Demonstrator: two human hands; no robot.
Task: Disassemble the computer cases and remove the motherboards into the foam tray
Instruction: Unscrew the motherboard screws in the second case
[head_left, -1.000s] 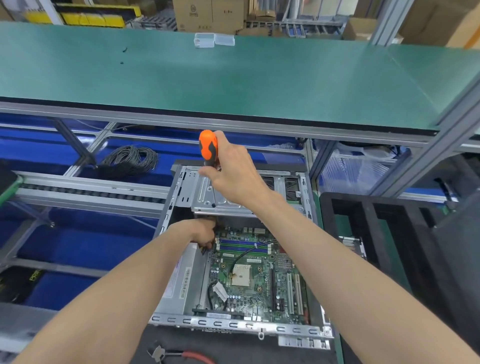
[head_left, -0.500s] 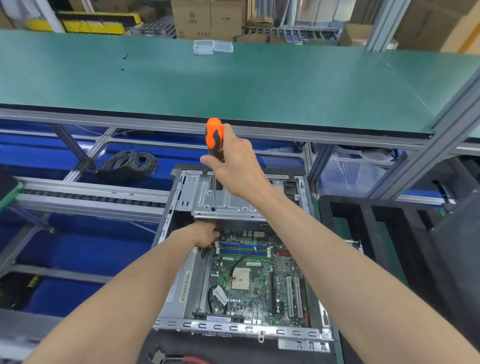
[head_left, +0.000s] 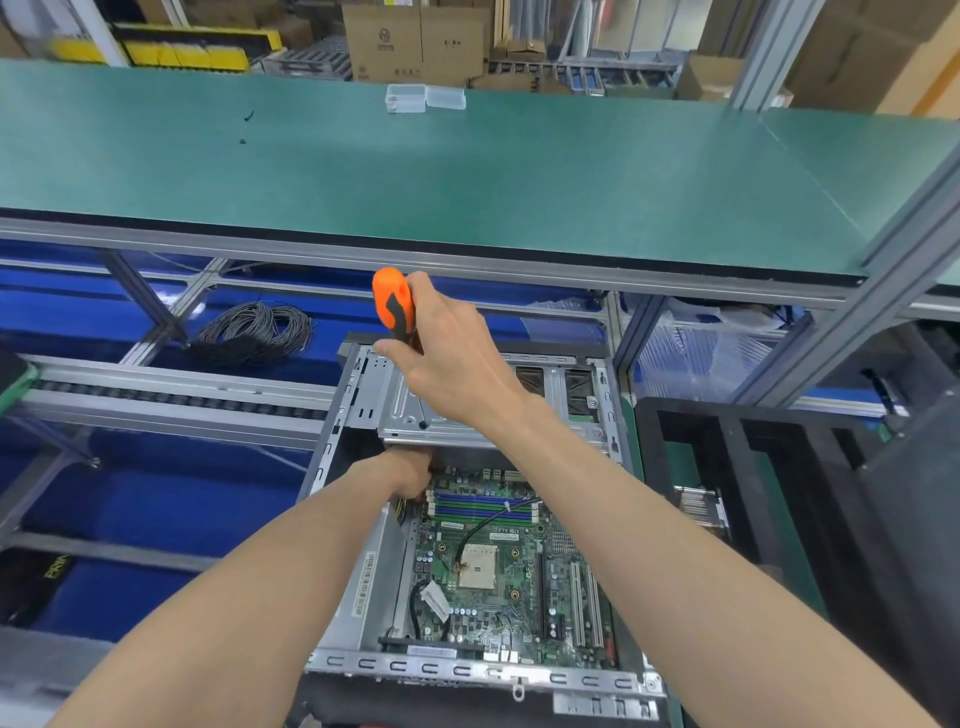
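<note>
Gripping an orange-and-black screwdriver, the right hand holds it upright, tip on the silver metal drive cage of the open grey computer case. Green motherboard sits inside. Left hand reaches under the cage, grip can't tell.

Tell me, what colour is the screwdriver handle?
Bright orange with a dark grey stripe. The screwdriver handle shows best in the head view, gripped by the right hand.
</note>
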